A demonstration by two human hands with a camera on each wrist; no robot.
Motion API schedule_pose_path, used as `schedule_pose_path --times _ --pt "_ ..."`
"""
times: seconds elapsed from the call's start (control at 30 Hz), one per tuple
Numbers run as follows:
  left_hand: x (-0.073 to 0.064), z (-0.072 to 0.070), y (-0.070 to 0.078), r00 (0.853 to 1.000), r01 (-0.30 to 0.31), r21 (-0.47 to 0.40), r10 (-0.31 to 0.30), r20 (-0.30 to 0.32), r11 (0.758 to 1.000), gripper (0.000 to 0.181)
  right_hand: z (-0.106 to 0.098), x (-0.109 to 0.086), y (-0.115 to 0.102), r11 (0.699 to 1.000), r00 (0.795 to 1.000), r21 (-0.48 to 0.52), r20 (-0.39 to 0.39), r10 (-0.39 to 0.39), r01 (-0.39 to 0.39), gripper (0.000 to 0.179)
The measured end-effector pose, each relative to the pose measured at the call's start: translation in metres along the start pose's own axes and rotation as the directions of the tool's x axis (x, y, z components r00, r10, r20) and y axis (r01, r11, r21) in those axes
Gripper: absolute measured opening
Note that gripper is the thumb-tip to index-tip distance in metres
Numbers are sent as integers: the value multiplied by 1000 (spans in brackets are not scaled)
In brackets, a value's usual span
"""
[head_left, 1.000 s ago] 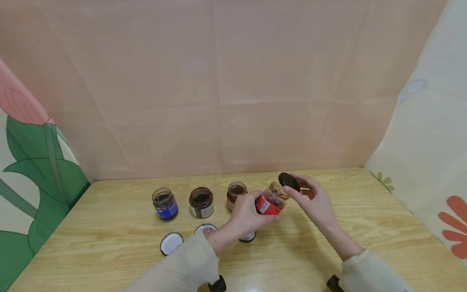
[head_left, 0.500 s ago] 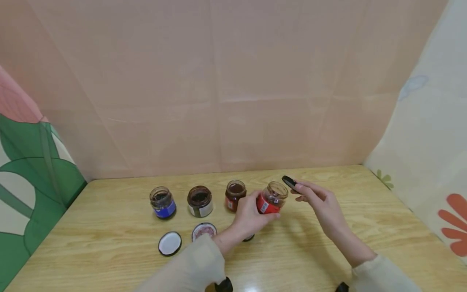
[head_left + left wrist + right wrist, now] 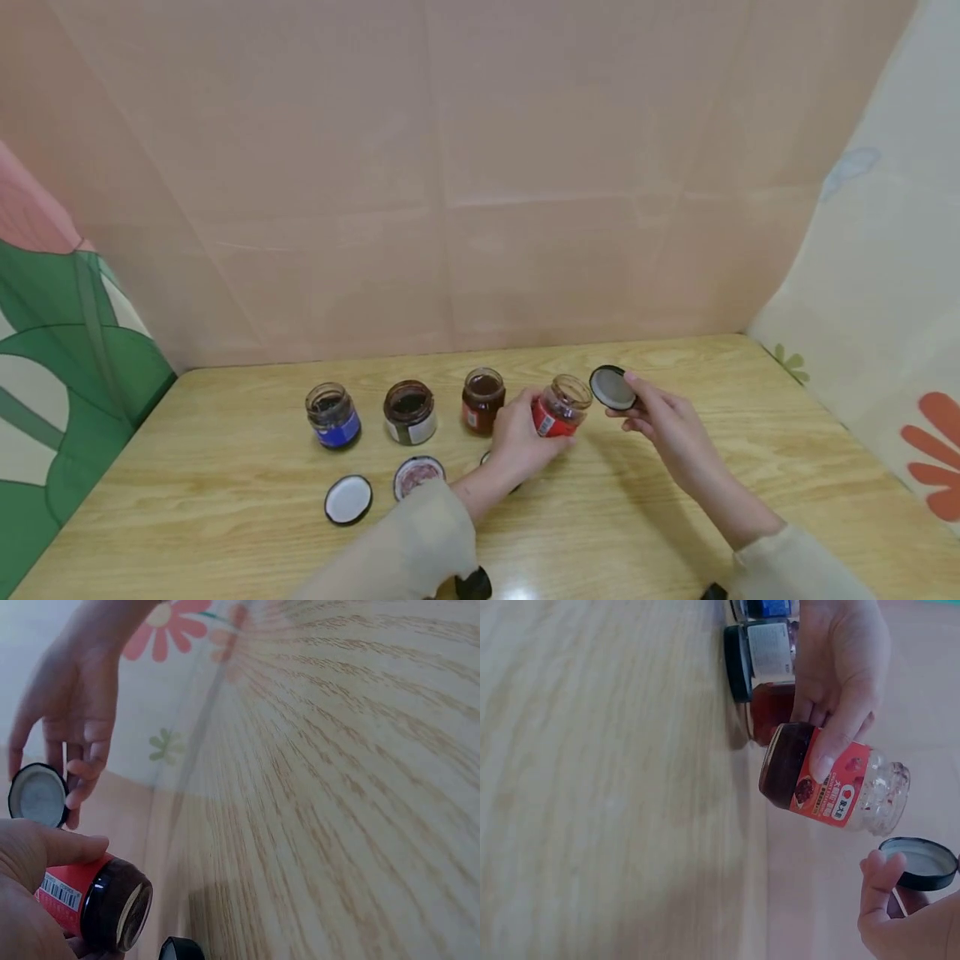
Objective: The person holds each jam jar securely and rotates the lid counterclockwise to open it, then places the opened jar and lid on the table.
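A glass jar (image 3: 557, 419) with a red label is gripped by my left hand (image 3: 519, 442), thumb and fingers round its body. Its uncovered mouth leans to the right. In the right wrist view the jar (image 3: 832, 776) shows dark contents near its base and smeared clear glass at the neck. Just right of the mouth, my right hand (image 3: 678, 437) pinches a black jar lid (image 3: 611, 388) by its rim. The lid's pale inside faces the head camera, apart from the jar. The left wrist view shows the same lid (image 3: 39, 796) beyond my left thumb.
Three uncovered jars stand in a row on the wooden table (image 3: 225, 467): one blue-labelled (image 3: 333, 417), one white-labelled (image 3: 410, 412), one red-labelled (image 3: 483, 402). In front lie a white-lined lid (image 3: 348, 500), a stained lid (image 3: 418, 477) and another mostly hidden behind my left wrist.
The lid has moved right, away from the jar's mouth, and turned so its pale inside shows. My left hand has stayed nearly in place with the jar, which leans slightly less.
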State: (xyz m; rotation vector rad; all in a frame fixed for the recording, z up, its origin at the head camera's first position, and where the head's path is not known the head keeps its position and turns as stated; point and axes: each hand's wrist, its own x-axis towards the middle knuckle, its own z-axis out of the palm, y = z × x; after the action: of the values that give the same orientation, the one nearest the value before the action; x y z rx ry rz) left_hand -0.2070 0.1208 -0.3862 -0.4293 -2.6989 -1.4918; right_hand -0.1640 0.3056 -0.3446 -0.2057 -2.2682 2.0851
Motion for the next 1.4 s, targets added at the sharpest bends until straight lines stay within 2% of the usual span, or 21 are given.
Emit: schedule_pose_path --times 0.17,0.4,0.6,0.67,0.83,1.07,1.2,1.33,1.4 --pt "3 3 -2 999 38 -30 -38 15 999 56 -5 0 4 998 999 -49 27 29 -28 68" --pt "5 5 -1 999 34 -40 -34 13 999 55 -8 -1 12 998 996 32 59 60 -62 57" --pt "8 7 -4 1000 22 -35 -22 -1 999 53 -9 1 17 991 989 52 89 117 -122 58" --pt "8 7 -5 1000 14 -34 -14 0 999 53 -9 1 19 992 988 23 94 123 -125 58" --pt "11 9 -6 998 25 -44 -23 52 999 53 -11 2 24 985 982 -99 113 150 -139 57" --pt "14 8 -8 996 39 -24 -37 81 999 53 -7 2 31 952 975 -273 133 176 -135 50" --pt "18 7 -8 997 14 -1 -14 79 1000 54 -4 0 32 936 975 -332 143 169 -114 44" --pt "19 8 -9 997 -14 29 12 82 999 55 -3 -1 34 919 971 -375 144 192 -126 44" --pt "19 8 -9 996 -10 36 7 88 999 56 -2 -1 36 916 969 -384 154 193 -121 43"
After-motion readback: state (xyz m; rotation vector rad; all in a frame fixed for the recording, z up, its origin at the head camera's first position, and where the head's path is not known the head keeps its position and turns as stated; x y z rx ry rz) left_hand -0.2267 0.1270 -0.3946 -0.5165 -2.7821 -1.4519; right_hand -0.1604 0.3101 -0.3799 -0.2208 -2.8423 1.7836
